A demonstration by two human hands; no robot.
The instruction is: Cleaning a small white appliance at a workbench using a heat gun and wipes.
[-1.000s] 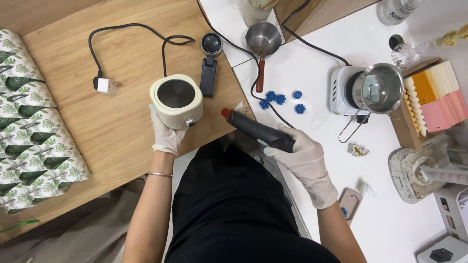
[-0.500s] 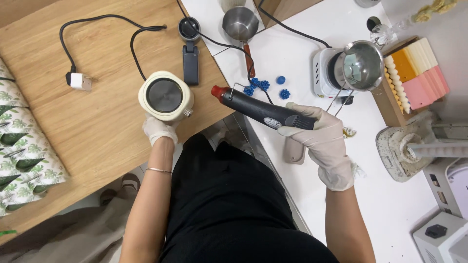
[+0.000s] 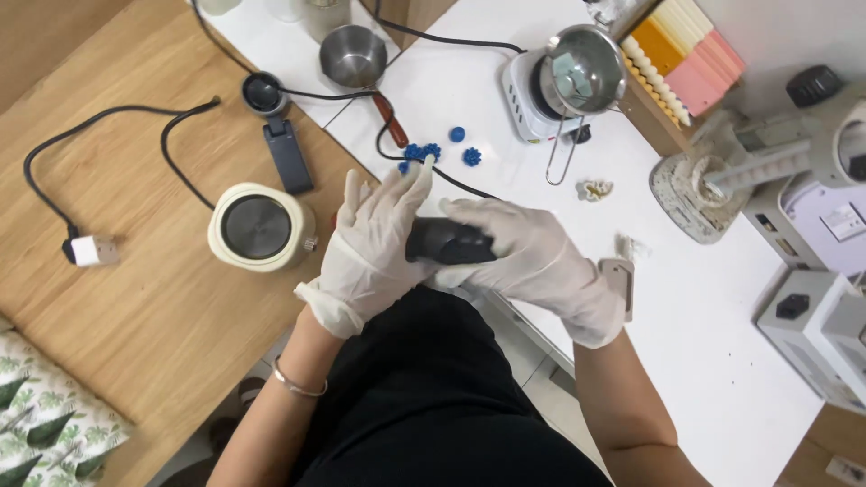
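Holding a dark handheld tool between both gloved hands, just above the near edge where the wooden bench meets the white bench. Right hand wrapped around the tool's body from the right, fingers curled over it in a firm grasp. Left hand laid flat against the tool's left end, fingers stretched and spread, palm touching but not closing. Tool's front end hidden behind the left hand. Thin bracelet on the left wrist. Just left of the left hand, standing upright on the wood, a cream round pot with a dark inside, free of both hands. Beyond it, a black cable with a white plug and a small dark device lying flat. Past the fingertips, small blue pieces scattered on the white surface, near a steel saucepan with a red handle. Farther right, a steel pouring pot on a white hotplate, a rack of coloured ridged sheets, grey and white machines along the right edge. Leaf-patterned cloth at lower left.
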